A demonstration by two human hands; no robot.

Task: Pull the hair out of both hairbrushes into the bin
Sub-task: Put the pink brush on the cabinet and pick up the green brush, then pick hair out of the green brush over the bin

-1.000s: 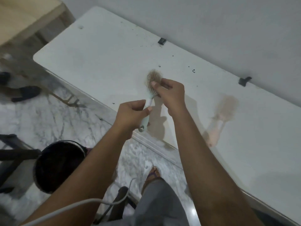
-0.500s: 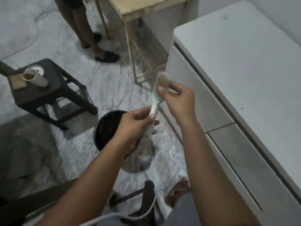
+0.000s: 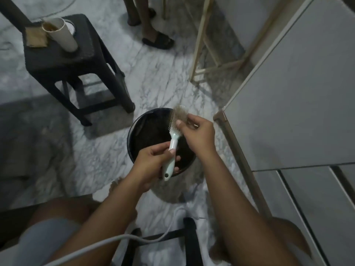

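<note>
My left hand (image 3: 153, 162) grips the handle of a pale green hairbrush (image 3: 172, 146), held upright over a round black bin (image 3: 148, 131) on the floor. A wad of light brown hair (image 3: 181, 112) clings to the bristles at the brush head. My right hand (image 3: 197, 133) has thumb and fingers pinched on that hair beside the brush head. The second hairbrush is out of view.
A white cabinet (image 3: 299, 93) stands at the right. A black stool (image 3: 63, 60) with a white cup (image 3: 61, 33) is at the upper left. Another person's sandalled feet (image 3: 157, 42) and a wooden table's legs (image 3: 199, 45) are at the top. A white cable (image 3: 134, 239) crosses my lap.
My view has swung from the white tabletop down to the floor. Both hands carried the green brush from over the table to above the bin, the right hand staying at the hair.
</note>
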